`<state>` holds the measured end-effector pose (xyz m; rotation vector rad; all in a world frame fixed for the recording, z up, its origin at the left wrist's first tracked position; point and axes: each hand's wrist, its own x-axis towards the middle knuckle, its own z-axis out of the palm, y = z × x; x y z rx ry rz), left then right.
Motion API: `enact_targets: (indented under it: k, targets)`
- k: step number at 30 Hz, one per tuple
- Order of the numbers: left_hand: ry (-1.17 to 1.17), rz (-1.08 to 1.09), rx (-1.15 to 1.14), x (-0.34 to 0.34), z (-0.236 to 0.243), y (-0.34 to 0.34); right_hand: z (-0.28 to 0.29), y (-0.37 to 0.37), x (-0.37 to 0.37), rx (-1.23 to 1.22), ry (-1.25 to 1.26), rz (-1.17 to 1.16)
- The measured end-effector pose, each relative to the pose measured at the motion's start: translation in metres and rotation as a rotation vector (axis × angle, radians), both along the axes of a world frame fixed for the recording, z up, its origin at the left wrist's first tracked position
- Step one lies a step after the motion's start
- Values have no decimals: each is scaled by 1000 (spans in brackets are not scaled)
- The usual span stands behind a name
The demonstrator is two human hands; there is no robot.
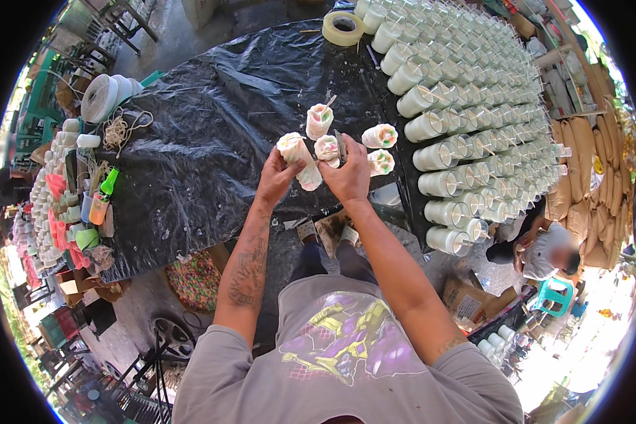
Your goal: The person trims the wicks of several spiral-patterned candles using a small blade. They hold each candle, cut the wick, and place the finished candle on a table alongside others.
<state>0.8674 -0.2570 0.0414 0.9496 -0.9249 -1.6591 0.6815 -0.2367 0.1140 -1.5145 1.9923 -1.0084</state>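
Note:
My left hand (277, 177) is closed round a white pillar candle (300, 162) with pink and other coloured flecks, tilted above the black-covered table (212, 141). My right hand (348, 168) is closed on a thin, flat grey piece like a blade (342, 146), whose lower part its fingers hide. Close beside that blade stands a short flecked candle (326, 148); whether my right fingers touch it I cannot tell. Beyond my hands is another flecked candle (319, 120) with a wick sticking up. Two more, an upper candle (379, 136) and a lower candle (381, 162), sit to the right.
Rows of glasses with white wax and thin sticks (445, 124) fill the right side. A tape roll (343, 28) lies at the far edge. Cord spools (106, 97), a green-topped bottle (109, 182) and white candles (49, 191) stand left. A person (540, 251) sits at right.

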Motion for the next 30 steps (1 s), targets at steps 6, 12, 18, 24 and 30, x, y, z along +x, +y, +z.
enact_targets:
  k: [6,12,18,24,30]
  targets:
    - [38,14,20,0,0,6,-6,9,-8,-44,67,40]
    - [210,86,195,15,12,26,29,29,-5,-117,-85,25]
    - [455,91,339,26,53,51,73,53,-4,208,-282,339]
    - [421,197,352,14,107,71,106,49,13,-14,-38,520]
    - [234,339,175,-7,129,87,133,58,14,-38,198,536]
